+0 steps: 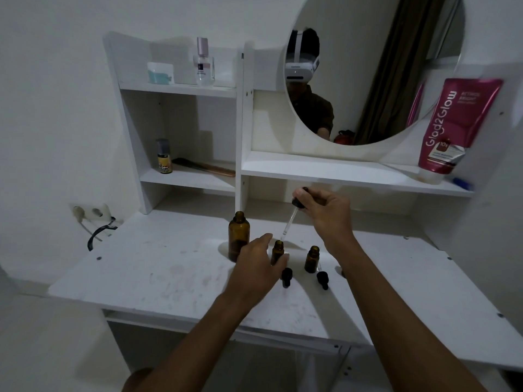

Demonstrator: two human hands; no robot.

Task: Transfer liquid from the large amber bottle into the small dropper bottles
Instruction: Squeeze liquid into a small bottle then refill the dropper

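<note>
The large amber bottle (238,233) stands uncapped on the white desk (158,275). Just right of it, my left hand (256,261) grips a small amber dropper bottle (278,250), upright and uncapped. My right hand (325,210) pinches the black bulb of a glass dropper (291,219), tilted, with its tip right above that small bottle's mouth. A second small amber bottle (312,258) stands uncapped further right. Two black dropper caps (286,277) (322,279) lie on the desk in front of the small bottles.
White shelving rises behind the desk, holding a small spray can (164,157), a comb (203,167), a perfume bottle (203,63) and a jar (160,72). A round mirror (373,66) and a pink tube (455,128) are at the right. A wall socket with cable (92,213) sits left.
</note>
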